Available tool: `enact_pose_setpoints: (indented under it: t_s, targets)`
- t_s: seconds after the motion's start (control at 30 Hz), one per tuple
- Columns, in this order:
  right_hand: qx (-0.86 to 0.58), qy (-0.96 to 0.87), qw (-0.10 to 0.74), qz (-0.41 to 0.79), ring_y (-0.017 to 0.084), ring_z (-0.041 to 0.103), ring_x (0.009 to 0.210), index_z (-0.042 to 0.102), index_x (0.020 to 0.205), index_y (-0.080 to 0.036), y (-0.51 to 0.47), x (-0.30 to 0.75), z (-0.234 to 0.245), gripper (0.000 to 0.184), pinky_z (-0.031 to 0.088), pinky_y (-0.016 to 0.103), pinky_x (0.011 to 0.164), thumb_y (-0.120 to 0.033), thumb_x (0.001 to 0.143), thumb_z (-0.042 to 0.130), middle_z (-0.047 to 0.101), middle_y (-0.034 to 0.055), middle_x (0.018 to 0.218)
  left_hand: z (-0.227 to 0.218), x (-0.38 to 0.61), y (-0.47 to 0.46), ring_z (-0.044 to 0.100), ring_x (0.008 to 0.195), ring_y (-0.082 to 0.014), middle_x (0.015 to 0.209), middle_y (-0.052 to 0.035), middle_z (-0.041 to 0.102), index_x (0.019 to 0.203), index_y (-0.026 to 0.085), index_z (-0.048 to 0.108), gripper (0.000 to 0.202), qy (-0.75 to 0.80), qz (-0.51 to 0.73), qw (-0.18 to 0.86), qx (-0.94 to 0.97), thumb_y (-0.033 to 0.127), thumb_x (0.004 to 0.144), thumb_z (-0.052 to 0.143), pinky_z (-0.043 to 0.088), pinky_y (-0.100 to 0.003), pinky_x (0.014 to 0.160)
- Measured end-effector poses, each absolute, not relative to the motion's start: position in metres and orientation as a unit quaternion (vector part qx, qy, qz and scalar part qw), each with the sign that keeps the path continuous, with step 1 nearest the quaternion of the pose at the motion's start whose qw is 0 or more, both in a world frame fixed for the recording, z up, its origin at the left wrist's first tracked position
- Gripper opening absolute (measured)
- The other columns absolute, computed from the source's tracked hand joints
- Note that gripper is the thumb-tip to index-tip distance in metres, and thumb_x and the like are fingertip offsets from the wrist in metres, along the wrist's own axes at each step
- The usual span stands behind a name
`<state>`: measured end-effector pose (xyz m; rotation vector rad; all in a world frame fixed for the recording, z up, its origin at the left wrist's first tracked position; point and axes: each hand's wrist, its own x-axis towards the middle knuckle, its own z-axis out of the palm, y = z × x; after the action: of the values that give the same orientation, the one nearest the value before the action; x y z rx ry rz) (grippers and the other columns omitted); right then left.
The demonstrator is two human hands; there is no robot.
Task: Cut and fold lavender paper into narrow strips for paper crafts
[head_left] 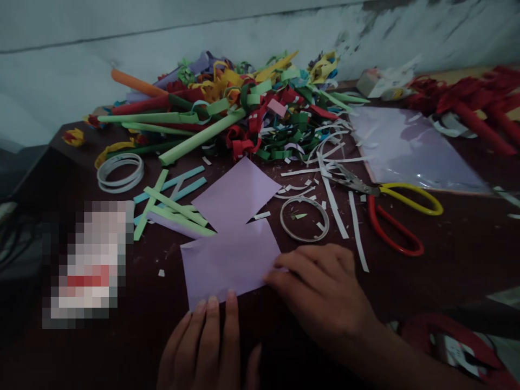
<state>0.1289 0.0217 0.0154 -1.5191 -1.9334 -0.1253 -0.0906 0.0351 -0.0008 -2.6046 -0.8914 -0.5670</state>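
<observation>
A rectangular piece of purple paper (231, 260) lies on the dark table in front of me. My left hand (207, 341) rests at its near edge, fingers stretched out with the tips on the paper. At the right corner, my right hand (325, 292) pinches the same paper between thumb and fingers. Just beyond it lies a second purple sheet (238, 192), turned cornerwise, its near tip meeting the first piece. Scissors (377, 189) with one yellow and one red handle lie open to the right of the sheets, touched by neither hand.
Green and blue paper strips (174, 208) lie left of the sheets, near white rings (121, 172). A tape ring (304, 218) and white scraps sit by the scissors. Colourful paper chains (276, 108) pile against the wall. A plastic-wrapped purple paper pack (410, 146) lies at right. A blurred-out object (91, 260) lies left.
</observation>
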Motion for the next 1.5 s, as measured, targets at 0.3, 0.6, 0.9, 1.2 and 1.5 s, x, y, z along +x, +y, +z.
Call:
enact_pose_setpoints:
  t_s: [0.3, 0.6, 0.9, 1.2, 1.5]
  targets:
    - [-0.582, -0.761, 0.259, -0.123, 0.026, 0.055, 0.126, 0.074, 0.119, -0.019, -0.001, 0.142, 0.011, 0.032, 0.040, 0.043, 0.096, -0.031, 0.112, 0.045, 0.062, 0.0025, 0.140, 0.015, -0.089, 0.059, 0.064, 0.106, -0.0338, 0.110, -0.0236, 0.068, 0.111, -0.006, 0.065, 0.023, -0.210, -0.223, 0.153, -0.940, 0.003, 0.092, 0.057, 0.054, -0.043, 0.089]
    - [-0.513, -0.806, 0.289, -0.061, 0.021, 0.063, 0.092, 0.075, 0.098, -0.015, 0.023, 0.131, 0.023, 0.030, 0.041, 0.038, 0.086, -0.023, 0.110, 0.049, 0.075, 0.0034, 0.100, 0.037, -0.083, 0.079, 0.066, 0.074, -0.0269, 0.086, -0.0131, 0.072, 0.098, 0.005, 0.069, 0.025, -0.191, -0.151, 0.137, -0.960, 0.000, 0.091, 0.045, 0.056, -0.042, 0.063]
    - [-0.593, -0.753, 0.260, 0.112, 0.021, 0.054, 0.082, 0.073, 0.089, -0.020, 0.047, 0.125, 0.027, 0.009, 0.035, 0.035, 0.077, -0.018, 0.090, 0.081, 0.067, -0.0013, 0.088, 0.041, -0.080, 0.098, 0.058, 0.069, -0.0230, 0.075, -0.0064, 0.062, 0.088, 0.012, 0.065, 0.026, -0.239, -0.151, 0.034, -0.958, 0.000, 0.094, 0.043, 0.054, -0.040, 0.063]
    - [-0.569, -0.769, 0.287, -0.057, 0.027, 0.060, 0.095, 0.073, 0.095, -0.016, 0.036, 0.114, 0.019, 0.024, 0.045, 0.044, 0.087, -0.015, 0.104, 0.051, 0.071, 0.0070, 0.100, 0.016, -0.091, 0.065, 0.062, 0.115, -0.0326, 0.119, -0.0219, 0.071, 0.118, -0.003, 0.064, 0.033, -0.209, -0.185, 0.153, -0.948, 0.001, 0.092, 0.046, 0.049, -0.043, 0.099]
    - [-0.518, -0.813, 0.265, -0.017, 0.026, 0.046, 0.140, 0.062, 0.136, -0.003, 0.008, 0.110, 0.003, 0.045, 0.043, 0.039, 0.116, -0.033, 0.112, 0.038, 0.055, 0.0143, 0.147, 0.008, -0.099, 0.056, 0.058, 0.117, -0.0314, 0.124, -0.0218, 0.065, 0.123, -0.004, 0.062, 0.039, -0.247, -0.197, 0.127, -0.940, 0.016, 0.091, 0.054, 0.045, -0.041, 0.099]
